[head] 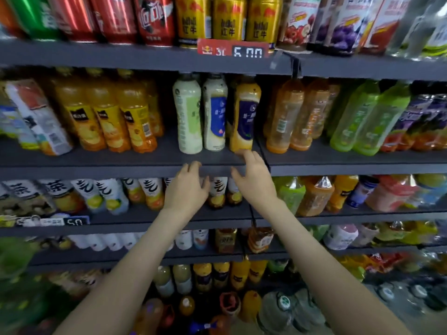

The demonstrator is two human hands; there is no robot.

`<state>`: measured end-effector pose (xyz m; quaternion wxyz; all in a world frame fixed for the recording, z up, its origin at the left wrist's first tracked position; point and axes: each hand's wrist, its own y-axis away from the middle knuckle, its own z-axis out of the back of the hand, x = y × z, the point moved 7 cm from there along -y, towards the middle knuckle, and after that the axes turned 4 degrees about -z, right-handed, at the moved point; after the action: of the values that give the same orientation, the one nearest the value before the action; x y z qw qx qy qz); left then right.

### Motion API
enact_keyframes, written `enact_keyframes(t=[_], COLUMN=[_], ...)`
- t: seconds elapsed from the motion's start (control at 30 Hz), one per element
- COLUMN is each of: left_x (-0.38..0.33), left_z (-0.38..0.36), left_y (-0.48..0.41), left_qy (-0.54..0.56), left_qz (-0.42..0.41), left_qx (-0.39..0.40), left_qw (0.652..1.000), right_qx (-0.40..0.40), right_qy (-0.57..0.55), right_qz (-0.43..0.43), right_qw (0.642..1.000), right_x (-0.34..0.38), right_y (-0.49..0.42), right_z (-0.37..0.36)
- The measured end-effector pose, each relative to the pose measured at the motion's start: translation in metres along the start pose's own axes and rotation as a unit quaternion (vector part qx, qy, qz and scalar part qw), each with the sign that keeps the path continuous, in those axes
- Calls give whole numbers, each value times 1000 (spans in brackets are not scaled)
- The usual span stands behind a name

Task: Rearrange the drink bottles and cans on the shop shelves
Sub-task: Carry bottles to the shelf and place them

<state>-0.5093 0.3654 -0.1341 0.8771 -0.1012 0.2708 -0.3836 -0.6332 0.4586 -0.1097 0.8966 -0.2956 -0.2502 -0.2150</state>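
Hands first, as my head camera gives them: both are raised to the front lip of the middle shelf. My left hand hangs loose with its fingers spread and slightly bent, holding nothing, the tips up at the shelf edge. My right hand is loose too, with its fingers stretched up to the foot of a yellow bottle that has a dark blue label. I cannot tell whether they actually touch it. That bottle stands upright at the front of the shelf, just beside a cream bottle with a blue label, and a pale green bottle comes next on the left. Orange juice bottles fill the row further left and amber bottles stand to the right. On the shelf above I see gold cans, red cans and a red price tag.
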Motion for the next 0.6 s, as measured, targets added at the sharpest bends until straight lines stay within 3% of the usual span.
enact_keyframes(t=[0.4,0.6], left_x=[248,337], left_z=[141,178], left_y=[-1,-26], left_qy=[-64,5], left_qz=[128,152], left_qx=[-92,-132], left_qw=[985,980], right_qx=[57,54], right_qy=[-105,-164], right_qz=[92,92], right_qw=[989,981], right_x=[194,271], right_y=[-51,-73], right_z=[-172,-249])
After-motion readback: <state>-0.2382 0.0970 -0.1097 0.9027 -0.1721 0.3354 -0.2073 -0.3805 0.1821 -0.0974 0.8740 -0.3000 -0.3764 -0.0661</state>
